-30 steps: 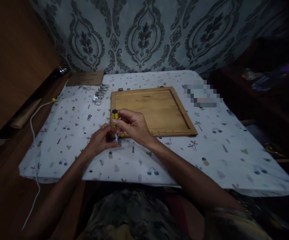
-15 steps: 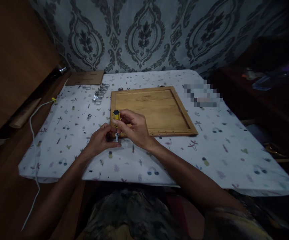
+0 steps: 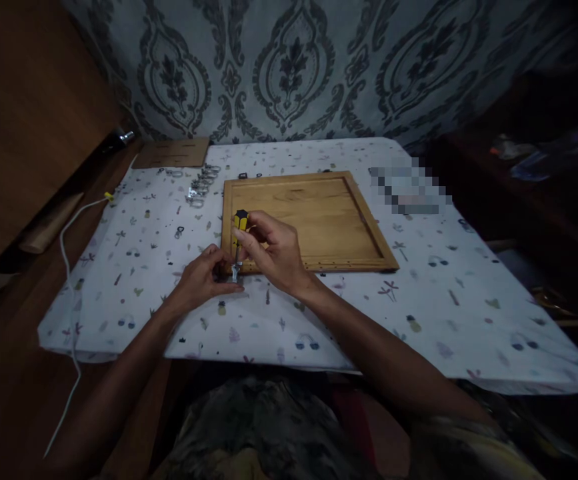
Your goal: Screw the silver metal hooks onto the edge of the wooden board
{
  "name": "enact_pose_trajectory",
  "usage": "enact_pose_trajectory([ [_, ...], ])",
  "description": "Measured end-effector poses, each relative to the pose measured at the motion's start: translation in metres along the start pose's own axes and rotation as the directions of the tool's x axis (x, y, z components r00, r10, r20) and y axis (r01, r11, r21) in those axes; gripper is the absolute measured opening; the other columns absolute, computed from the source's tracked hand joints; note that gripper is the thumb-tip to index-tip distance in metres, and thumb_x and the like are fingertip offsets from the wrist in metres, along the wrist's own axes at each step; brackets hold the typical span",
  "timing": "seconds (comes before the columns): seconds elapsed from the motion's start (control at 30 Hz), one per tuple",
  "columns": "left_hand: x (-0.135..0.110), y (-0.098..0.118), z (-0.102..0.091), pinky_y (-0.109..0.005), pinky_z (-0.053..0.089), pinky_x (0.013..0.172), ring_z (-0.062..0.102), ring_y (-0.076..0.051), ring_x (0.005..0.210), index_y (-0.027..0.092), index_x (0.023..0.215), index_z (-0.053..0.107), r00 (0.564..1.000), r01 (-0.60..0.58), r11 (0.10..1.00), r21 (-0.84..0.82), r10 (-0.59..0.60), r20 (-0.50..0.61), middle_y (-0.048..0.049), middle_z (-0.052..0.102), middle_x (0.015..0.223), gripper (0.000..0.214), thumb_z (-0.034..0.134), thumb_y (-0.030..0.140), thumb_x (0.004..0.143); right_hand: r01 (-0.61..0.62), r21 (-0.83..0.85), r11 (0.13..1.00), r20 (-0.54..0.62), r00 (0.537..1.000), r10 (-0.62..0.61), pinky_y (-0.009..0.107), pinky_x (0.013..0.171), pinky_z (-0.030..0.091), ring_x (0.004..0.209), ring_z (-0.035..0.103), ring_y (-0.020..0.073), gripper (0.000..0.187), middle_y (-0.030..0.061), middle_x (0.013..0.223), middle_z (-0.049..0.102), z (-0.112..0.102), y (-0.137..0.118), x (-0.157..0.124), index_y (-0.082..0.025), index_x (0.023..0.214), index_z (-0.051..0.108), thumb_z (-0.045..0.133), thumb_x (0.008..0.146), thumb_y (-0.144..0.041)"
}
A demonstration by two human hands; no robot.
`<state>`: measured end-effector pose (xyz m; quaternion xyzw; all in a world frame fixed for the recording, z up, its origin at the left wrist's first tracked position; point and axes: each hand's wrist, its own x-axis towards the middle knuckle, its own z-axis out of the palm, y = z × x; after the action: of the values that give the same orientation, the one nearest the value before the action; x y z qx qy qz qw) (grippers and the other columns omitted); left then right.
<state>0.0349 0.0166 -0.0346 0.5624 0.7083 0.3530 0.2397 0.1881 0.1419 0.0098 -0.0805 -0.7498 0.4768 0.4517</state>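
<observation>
My right hand [image 3: 276,250] grips a yellow-and-black screwdriver [image 3: 240,221], its handle up and its shaft pointing down. At the near left corner of a framed wooden panel [image 3: 299,213], the screwdriver's tip meets a small shiny metal fitting [image 3: 236,273]. My left hand [image 3: 203,277] is closed about that fitting, thumb on the near side and fingers at the panel's corner. The panel lies flat on the patterned tablecloth [image 3: 369,327]. Small dark holes show along its near edge. Any screw under the tip is too small to make out.
Several metal latches [image 3: 203,183] lie in a row left of the panel, with one small dark piece [image 3: 179,231] nearer. Flat cardboard [image 3: 173,153] rests at the back left. A white cable [image 3: 66,267] hangs over the left edge. A blurred-out object [image 3: 411,187] lies at the right.
The screwdriver and my right hand have risen slightly and shifted right, and the handle leans a little more to the right. My left hand stays at the panel's corner.
</observation>
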Motion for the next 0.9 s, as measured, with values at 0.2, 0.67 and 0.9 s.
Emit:
enact_pose_trajectory([
  [0.2,0.0,-0.0001,0.0006,-0.031,0.04,0.071,0.052,-0.018,0.078,0.023,0.101,0.066,1.0,-0.003,0.999,-0.032,0.003,-0.015,0.0016,0.052,0.091,0.047,0.092,0.043,0.068,-0.02,-0.01,1.0,0.007,1.0,0.02,0.026,0.062,0.048,0.071,0.06,0.0139,0.019,-0.0011,0.077,0.058,0.0005,0.0017,0.0003,-0.021,0.089,0.059,0.063,0.098,-0.037],
  [0.67,-0.0007,0.0002,0.0001,-0.031,0.04,0.072,0.052,-0.018,0.08,0.022,0.099,0.065,1.0,-0.011,1.0,-0.012,0.011,-0.004,0.0012,0.051,0.091,0.046,0.09,0.047,0.07,-0.07,0.05,0.996,0.003,0.998,0.07,0.024,0.056,0.047,0.068,0.058,0.0122,0.027,-0.0007,0.08,0.058,0.0008,0.0016,0.0012,-0.021,0.088,0.058,0.067,0.095,-0.046],
  [0.9,-0.001,-0.0028,0.0011,-0.031,0.043,0.073,0.055,-0.02,0.085,0.022,0.101,0.066,1.0,-0.021,1.0,-0.008,0.021,-0.008,0.0,0.054,0.095,0.047,0.09,0.048,0.071,-0.157,0.129,0.979,0.008,0.987,0.158,0.023,0.048,0.043,0.051,0.049,0.0091,0.037,-0.008,0.064,0.05,0.0044,0.0074,-0.0003,-0.024,0.084,0.051,0.078,0.086,-0.049],
])
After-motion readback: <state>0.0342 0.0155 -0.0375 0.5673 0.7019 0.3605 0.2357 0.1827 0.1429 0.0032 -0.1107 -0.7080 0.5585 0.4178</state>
